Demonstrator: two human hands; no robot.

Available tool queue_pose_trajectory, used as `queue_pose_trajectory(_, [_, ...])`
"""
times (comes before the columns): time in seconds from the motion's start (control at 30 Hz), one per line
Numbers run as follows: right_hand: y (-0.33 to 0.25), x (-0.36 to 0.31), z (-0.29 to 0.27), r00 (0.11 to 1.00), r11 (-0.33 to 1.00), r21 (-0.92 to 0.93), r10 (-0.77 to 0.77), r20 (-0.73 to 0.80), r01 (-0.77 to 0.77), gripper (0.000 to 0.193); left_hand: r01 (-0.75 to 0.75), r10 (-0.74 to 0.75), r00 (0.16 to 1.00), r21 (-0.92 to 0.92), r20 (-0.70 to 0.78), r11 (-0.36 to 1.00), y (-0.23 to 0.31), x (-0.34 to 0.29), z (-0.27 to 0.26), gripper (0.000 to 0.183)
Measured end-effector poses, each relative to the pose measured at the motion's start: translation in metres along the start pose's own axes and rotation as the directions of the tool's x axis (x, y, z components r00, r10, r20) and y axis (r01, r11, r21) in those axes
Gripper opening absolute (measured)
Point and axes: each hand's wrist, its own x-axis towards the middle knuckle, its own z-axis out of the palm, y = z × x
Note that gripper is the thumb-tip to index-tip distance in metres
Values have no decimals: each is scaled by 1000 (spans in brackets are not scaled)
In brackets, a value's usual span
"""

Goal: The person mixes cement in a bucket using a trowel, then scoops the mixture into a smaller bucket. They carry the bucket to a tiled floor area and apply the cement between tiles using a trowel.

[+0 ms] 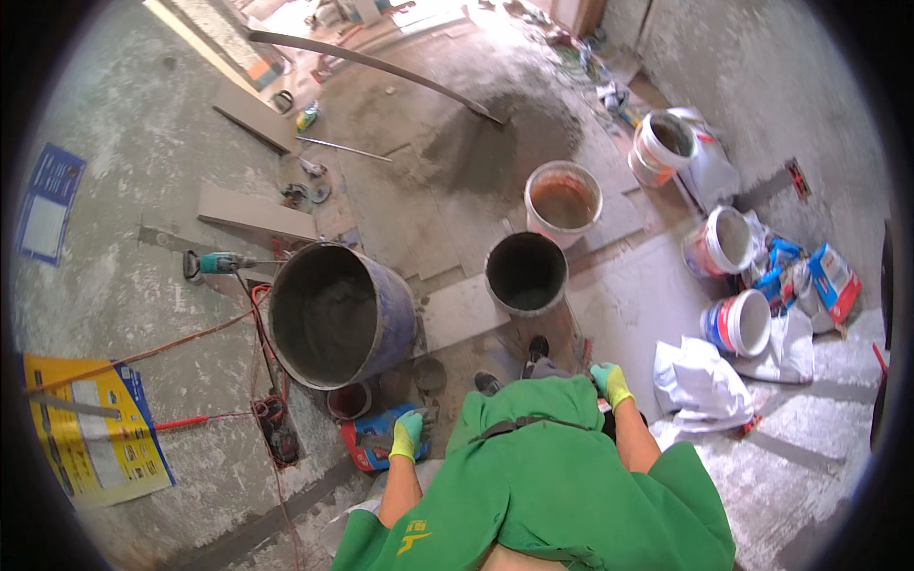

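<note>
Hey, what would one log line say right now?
left hand: gloved, near bag; right hand: gloved, beside green clothes; big barrel: open on top; drill: left of barrel

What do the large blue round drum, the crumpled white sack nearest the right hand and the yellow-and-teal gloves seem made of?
Drum: probably dull plastic, from its scuffed, grey-smeared wall; painted metal possible.
Sack: likely thin plastic, matte, from its sharp folds; weave unclear.
Gloves: probably matte knit, teal areas perhaps rubber-coated, from the colour break.
</note>
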Motion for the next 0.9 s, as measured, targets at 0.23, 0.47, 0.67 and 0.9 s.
queue_pose_trajectory(0.23, [-14, -33, -3, 994, 994, -40, 98, -48, -100, 28, 10, -7, 999, 68, -39, 998, 21, -35, 24, 15])
queue_pose_trajectory(0.47, [-8, 0, -12, 1000, 1000, -1, 27, -8, -27, 27, 16, -12, 997, 55, -78, 998, 57, -62, 61, 11])
queue_pose_trajectory(0.67, [-17, 11, -30, 985, 959, 225, 164, 51, -171, 22, -14, 26, 996, 137, -87, 990, 66, -64, 78, 17])
queue_pose_trajectory(0.9, [-7, 9, -56, 960, 943, 184, 278, 31, -279, 19, -65, 65, 998, 260, 6, 963, 74, -34, 105, 20])
